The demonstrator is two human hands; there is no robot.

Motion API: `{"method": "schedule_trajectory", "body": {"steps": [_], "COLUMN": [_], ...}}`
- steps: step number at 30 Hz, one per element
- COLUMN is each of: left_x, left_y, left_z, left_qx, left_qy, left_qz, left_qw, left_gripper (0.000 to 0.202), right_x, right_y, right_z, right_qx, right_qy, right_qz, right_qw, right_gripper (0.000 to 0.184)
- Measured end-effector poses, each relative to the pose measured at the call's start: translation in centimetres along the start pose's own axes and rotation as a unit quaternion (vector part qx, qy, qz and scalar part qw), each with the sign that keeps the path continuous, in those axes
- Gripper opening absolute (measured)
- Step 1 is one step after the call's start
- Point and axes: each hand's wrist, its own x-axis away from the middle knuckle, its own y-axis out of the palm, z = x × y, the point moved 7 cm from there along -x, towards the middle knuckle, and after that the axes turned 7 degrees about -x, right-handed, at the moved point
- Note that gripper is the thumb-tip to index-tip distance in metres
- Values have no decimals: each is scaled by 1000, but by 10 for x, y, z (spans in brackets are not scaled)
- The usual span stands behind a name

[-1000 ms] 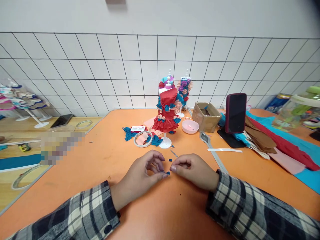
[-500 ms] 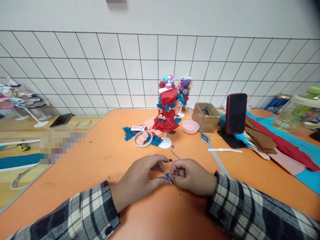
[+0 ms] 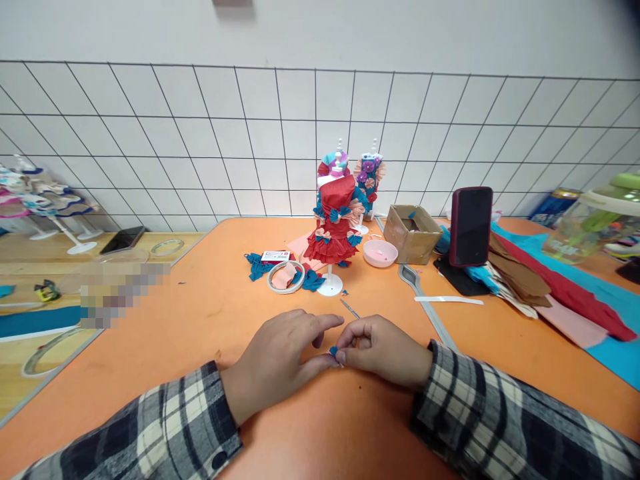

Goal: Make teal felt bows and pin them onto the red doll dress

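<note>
My right hand (image 3: 383,350) pinches a small blue crepe paper piece (image 3: 333,351) between thumb and fingertips, and much of the piece is hidden. Against its left side rests the thumb of my left hand (image 3: 280,360). My left index finger reaches out above, apart from the thumb, so that hand is open. A thin pointed metal tool (image 3: 350,308) lies just behind my right fingers. Farther back, a small dress form in a red paper dress (image 3: 334,227) with blue and pink bows stands on a white round base (image 3: 331,285).
Left of the dress form are a tape roll (image 3: 286,288), blue paper bows (image 3: 257,267) and a small white box (image 3: 276,257). A pink bowl (image 3: 380,253), a cardboard box (image 3: 413,233), an upright phone (image 3: 471,227) and coloured paper sheets (image 3: 575,287) occupy the right.
My right fingers have closed further over the blue piece, so less of it shows. My left index finger has straightened to the right. The tiny blue scrap near its tip no longer shows.
</note>
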Motion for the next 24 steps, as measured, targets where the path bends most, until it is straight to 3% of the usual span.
{"method": "schedule_trajectory", "body": {"steps": [5,11,13,15,18,20,24], "left_x": [1,-2,-2,-1,-3,-3,-5], "left_y": [-3,-2,6,18,30,32,25], "left_z": [-5,-17,-27,-36,-39,-40,-38], "left_qx": [-54,38,127,234,343,366,363], "left_qy": [-22,-114,-184,-248,-280,-282,-266], "left_qz": [29,25,6,-17,-41,-42,-5], "left_qw": [998,992,975,940,896,886,893], "left_gripper": [35,34,30,26,23,20,15], "right_x": [-2,-1,-2,-2,-2,-3,-3], "right_y": [-3,-12,-13,-14,-13,-11,-7], "right_z": [-1,-5,-4,-2,2,3,7], "right_qx": [-75,-80,-82,-83,-74,-69,-101], "right_qy": [-13,-19,-15,-13,-6,-8,5], "right_qz": [28,72,73,82,91,86,54], "right_qw": [997,994,994,993,993,994,993], "right_gripper": [19,18,20,24,29,29,32]}}
